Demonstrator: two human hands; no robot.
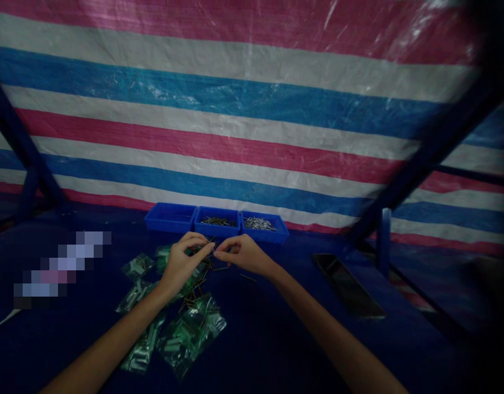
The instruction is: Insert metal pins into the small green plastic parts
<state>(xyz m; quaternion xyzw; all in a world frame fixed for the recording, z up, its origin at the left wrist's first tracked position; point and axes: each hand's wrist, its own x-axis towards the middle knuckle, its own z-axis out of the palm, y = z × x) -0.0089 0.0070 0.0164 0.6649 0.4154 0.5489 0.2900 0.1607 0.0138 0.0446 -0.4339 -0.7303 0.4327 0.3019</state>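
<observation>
My left hand (189,259) is closed, thumb and fingers pinched around something thin and dark, perhaps a screw, too small to be sure. Its fingertips nearly meet those of my right hand (242,253), whose thumb and index finger are pressed together; what they hold, if anything, is too small to tell. Beneath and beside the hands lie loose brass-coloured screws (193,296). Clear plastic bags (190,335) with green and pale parts are spread below and around my left hand. Just behind the hands stand blue trays, one with dark brassy screws (219,221), one with silver screws (258,224).
The left blue tray (169,218) shows no contents. A dark phone-like slab (348,285) lies on the blue table (276,339) at the right. Blue metal posts (416,164) rise at both sides before a striped sheet (235,142). A blurred-out item lies at the left.
</observation>
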